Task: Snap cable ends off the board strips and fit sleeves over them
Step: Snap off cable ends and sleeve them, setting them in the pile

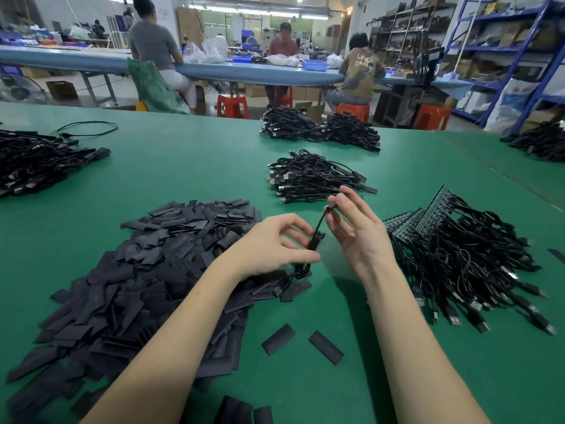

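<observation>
My left hand (275, 243) pinches the lower end of a black cable bundle (316, 237) between thumb and fingers, just above the green table (198, 166). My right hand (354, 228) pinches the upper tip of the same cable, a small dark end piece (331, 206), with its other fingers spread. A big heap of flat black sleeves (146, 280) lies under and left of my left forearm. To the right lies a pile of cables still joined to green board strips (428, 215).
A pile of sleeved cables (318, 175) lies just beyond my hands. More cable piles sit at far centre (321, 128), far left (39, 160) and far right (541, 142). Two loose sleeves (302, 341) lie between my forearms. People sit at a blue bench behind.
</observation>
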Action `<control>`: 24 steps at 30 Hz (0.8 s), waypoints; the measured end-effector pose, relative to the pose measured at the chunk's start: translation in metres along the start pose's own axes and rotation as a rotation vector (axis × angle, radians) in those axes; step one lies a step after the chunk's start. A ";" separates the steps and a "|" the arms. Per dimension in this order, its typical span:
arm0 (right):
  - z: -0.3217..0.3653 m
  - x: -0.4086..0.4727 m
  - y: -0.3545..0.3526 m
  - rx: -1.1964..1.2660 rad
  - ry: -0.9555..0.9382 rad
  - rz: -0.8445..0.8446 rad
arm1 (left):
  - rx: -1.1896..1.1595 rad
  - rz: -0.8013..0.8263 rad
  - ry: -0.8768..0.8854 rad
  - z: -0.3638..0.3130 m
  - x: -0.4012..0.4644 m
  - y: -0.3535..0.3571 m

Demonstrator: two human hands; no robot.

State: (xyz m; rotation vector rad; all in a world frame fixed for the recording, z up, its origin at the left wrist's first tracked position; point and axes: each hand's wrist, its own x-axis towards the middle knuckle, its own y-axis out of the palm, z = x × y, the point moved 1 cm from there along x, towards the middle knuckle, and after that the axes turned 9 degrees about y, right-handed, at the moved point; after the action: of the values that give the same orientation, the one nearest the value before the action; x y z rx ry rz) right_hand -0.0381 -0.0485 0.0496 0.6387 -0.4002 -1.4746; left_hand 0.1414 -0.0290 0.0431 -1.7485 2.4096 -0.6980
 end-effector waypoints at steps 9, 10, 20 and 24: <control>0.008 0.007 -0.021 -0.174 -0.051 -0.231 | 0.144 -0.131 0.103 -0.010 0.032 -0.002; 0.006 0.009 -0.022 -0.275 -0.044 -0.260 | 0.199 -0.149 0.126 -0.013 0.043 -0.005; -0.020 0.028 -0.030 -1.062 -0.029 -0.243 | 0.883 -0.177 0.211 -0.034 0.183 -0.040; -0.020 0.032 -0.030 -1.123 -0.002 -0.253 | 0.982 -0.159 0.150 -0.016 0.204 -0.038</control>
State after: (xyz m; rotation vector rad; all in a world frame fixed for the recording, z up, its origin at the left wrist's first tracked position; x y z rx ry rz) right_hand -0.0473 -0.0767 0.0114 -0.2286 0.5301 -1.6558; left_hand 0.0989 -0.2209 0.1127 -1.4416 1.4899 -1.6897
